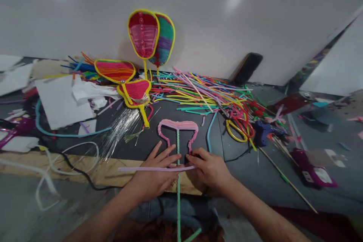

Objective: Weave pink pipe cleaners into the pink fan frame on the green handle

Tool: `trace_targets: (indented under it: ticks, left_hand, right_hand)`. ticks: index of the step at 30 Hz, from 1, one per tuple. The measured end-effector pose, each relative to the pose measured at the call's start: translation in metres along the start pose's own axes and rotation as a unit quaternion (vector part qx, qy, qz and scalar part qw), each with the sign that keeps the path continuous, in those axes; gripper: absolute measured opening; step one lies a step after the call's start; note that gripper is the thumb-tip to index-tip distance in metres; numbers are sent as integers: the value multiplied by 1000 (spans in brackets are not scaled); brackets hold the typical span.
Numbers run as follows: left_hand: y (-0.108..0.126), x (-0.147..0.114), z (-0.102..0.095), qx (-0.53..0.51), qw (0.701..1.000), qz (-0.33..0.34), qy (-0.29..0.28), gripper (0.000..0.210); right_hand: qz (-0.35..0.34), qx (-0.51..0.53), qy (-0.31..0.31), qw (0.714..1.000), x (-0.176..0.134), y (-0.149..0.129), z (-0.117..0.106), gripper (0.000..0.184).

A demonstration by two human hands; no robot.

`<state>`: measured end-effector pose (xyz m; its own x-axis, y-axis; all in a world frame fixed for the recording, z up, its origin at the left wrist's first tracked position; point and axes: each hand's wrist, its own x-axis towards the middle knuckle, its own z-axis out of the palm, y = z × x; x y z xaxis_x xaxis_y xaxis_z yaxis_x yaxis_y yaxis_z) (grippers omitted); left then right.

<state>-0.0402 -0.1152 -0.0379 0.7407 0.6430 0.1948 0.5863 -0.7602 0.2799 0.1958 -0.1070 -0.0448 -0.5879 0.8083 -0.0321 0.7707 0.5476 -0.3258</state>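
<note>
A small frame [178, 124] of pink fuzzy pipe cleaner lies at the table's near edge, its top edge straight and its sides wavy. Down its middle runs a twisted green pipe cleaner stem [178, 193], which reaches past the edge toward my lap. My left hand [159, 164] rests over the frame's lower left side and the stem, fingers stretched and spread. A lilac pipe cleaner [133, 169] crosses the back of that hand. Its right end is pinched in my right hand [211, 166], whose fingertips touch the frame's lower right side. The frame's bottom is partly hidden by my fingers.
Finished yellow-rimmed fan shapes [143, 36] lean on the wall or lie nearby. Behind the frame spreads a heap of coloured pipe cleaners [195, 90]. Scissors [238, 130], a blue glue gun [263, 133], a phone [248, 69], silver tinsel [121, 128] and white paper [61, 102] surround the work.
</note>
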Motion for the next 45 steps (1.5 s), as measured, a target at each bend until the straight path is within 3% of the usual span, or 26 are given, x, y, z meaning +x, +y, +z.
trace_targets:
  ticks: [4,7,18,25,30,34,40,45]
  left_hand:
    - [5,-3,0,28,998,-42,29,29]
    - [7,-4,0,42,996,-68,39,33]
    - [4,2,-5,45,998,-40,4,40]
    - [2,4,-7,77,997,-19,-20,42]
    - [2,4,-5,82,996,-21,-16,40]
    - [1,2,-2,74,997,-25,-5,34]
    - [3,3,-4,69,997,-39,-12,36]
    - [-2,4,-9,47,997,-54,-19,33]
  right_hand:
    - [22,64,36,997,2,-3,-3,41]
    - [54,56,48,996,4,-6,-3,41]
    - [62,-6,3,998,9,-11,-2,37]
    - [72,89,35,993,14,9,-20,39]
    - [14,179,46,983,11,6,-22,23]
    - [16,122,-7,992,8,-7,-10,18]
    - [31,28,-35,999,7,-12,-6,21]
    - [35,47,-34,998,8,-9,-7,19]
